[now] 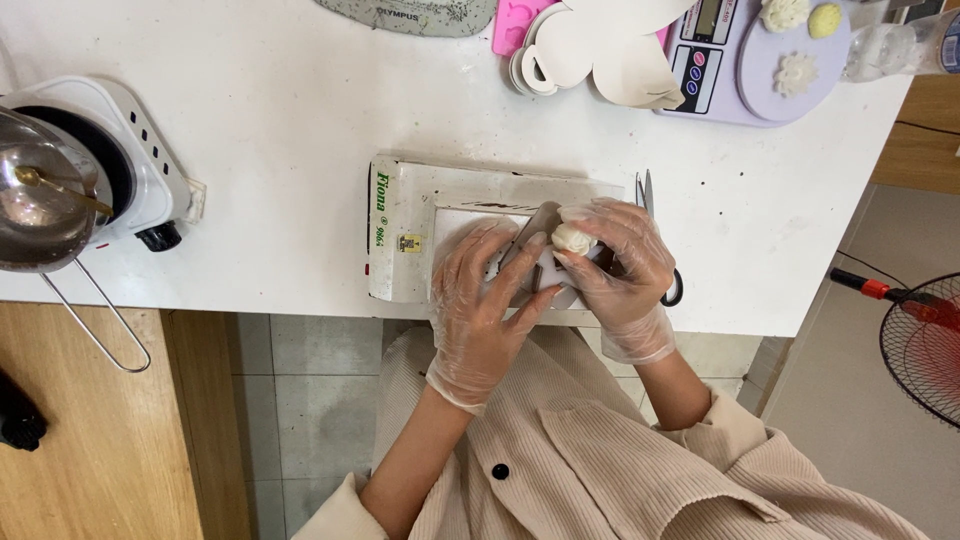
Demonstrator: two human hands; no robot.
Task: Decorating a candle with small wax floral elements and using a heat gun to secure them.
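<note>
Both my hands wear thin clear gloves and work over a flat white device [420, 215] on the white table [280, 130]. My right hand [625, 265] pinches a small white flower-shaped piece [572, 238] in its fingertips. My left hand [485, 310] lies beside it, fingers spread, holding a clear plastic sheet [540, 225] that wraps under the piece. Black-handled scissors [648, 195] lie right behind my right hand, partly hidden by it.
A small electric hotplate [140, 165] with a steel saucepan [35, 205] stands at the left edge. At the back are paper cutouts [600, 50] and a scale [700, 60] carrying a lilac plate with small moulded pieces [795, 72]. A fan [925, 340] stands on the floor at right.
</note>
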